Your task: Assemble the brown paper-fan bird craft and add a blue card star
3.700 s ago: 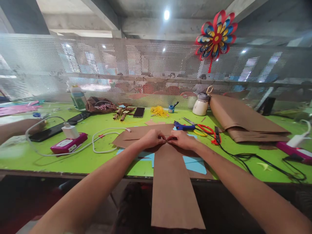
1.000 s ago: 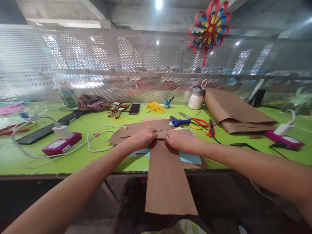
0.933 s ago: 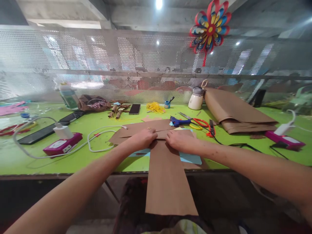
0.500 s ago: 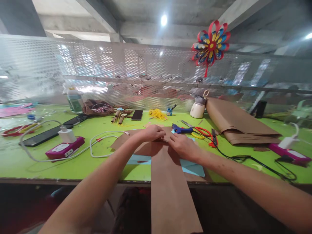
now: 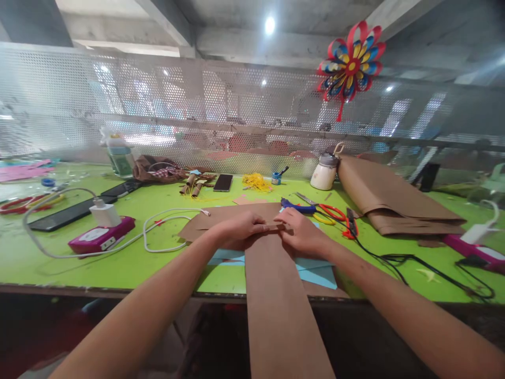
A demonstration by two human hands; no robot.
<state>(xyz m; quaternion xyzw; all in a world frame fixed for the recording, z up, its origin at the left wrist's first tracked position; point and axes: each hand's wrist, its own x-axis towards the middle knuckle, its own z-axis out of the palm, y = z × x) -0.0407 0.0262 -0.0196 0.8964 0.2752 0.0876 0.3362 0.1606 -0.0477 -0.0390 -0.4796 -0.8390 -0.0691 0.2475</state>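
A long strip of brown paper [image 5: 276, 295] runs from the middle of the green table [image 5: 118, 258] over its front edge toward me. My left hand [image 5: 236, 230] and my right hand [image 5: 302, 231] meet at the strip's far end, fingers pinched on a narrow fold there. Under the strip lie a wider brown sheet [image 5: 213, 218] and light blue paper [image 5: 319, 271].
A blue glue gun [image 5: 295, 206], red and yellow scissors [image 5: 329, 212] and black cables [image 5: 414, 260] lie to the right. A stack of brown paper [image 5: 390, 197] and a white jar [image 5: 324, 172] stand behind. Pink power banks [image 5: 100, 237] with a white charger and phones lie left. A perforated screen backs the table.
My hands slid back toward me along the strip and now pinch a narrow fold at its end. The view shifted slightly.
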